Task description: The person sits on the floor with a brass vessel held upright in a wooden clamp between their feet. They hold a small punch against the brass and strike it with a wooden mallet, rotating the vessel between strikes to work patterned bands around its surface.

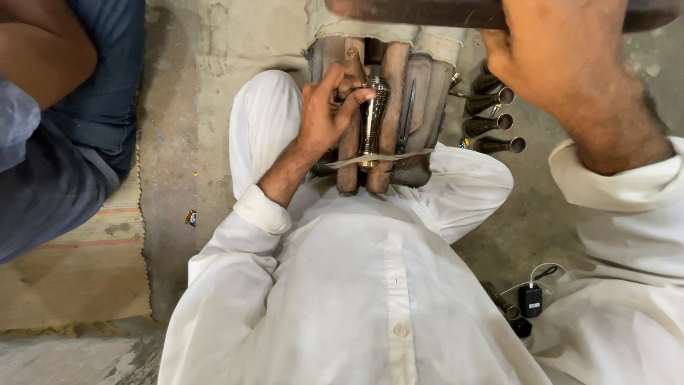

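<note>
My left hand (pixel 326 114) reaches down between my knees and pinches the top end of a ribbed, shiny metal cylinder (pixel 373 117). The cylinder lies lengthwise between brown wooden slats of a floor clamp (pixel 420 107), with a thin strap (pixel 388 157) across it. My right hand (pixel 563 60) is raised close to the camera at the upper right. It grips a long dark bar (pixel 427 13) that runs across the top edge of the view. White sleeves cover both my arms.
Several dark tapered tubes (pixel 495 125) lie to the right of the clamp. A black charger with a white cable (pixel 531 299) sits by my right side. Another person in blue trousers (pixel 92 93) sits at the left on a woven mat (pixel 78 271). The floor is bare concrete (pixel 185 107).
</note>
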Demonstrator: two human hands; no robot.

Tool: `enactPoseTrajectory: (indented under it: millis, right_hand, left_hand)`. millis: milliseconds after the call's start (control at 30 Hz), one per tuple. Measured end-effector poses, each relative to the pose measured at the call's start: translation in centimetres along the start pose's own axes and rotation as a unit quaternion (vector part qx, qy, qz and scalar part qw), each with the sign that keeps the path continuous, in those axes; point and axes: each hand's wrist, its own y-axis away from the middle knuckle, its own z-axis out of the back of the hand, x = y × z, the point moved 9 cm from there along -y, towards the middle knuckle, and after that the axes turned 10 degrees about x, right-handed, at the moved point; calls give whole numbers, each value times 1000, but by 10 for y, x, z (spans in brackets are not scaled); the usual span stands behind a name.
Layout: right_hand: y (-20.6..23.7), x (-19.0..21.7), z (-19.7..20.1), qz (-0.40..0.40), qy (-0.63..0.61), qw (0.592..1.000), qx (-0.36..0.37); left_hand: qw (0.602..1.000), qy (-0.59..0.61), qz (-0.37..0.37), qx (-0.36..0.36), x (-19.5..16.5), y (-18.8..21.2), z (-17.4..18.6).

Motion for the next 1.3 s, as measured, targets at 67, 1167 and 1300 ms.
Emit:
enactPoseTrajectory:
  millis: [67, 1167, 1300]
  right_hand:
    - [10, 8, 11, 15, -16, 1000, -6]
    - [40, -1, -26, -83, -132, 985, 74]
    - [21, 17, -88, -130, -459, 876, 68]
  left_hand:
    - [998, 16, -55, 8, -8, -1, -1]
    - [987, 100, -118, 48, -11, -5, 20]
    - [960, 278, 11, -31, 25, 14, 38]
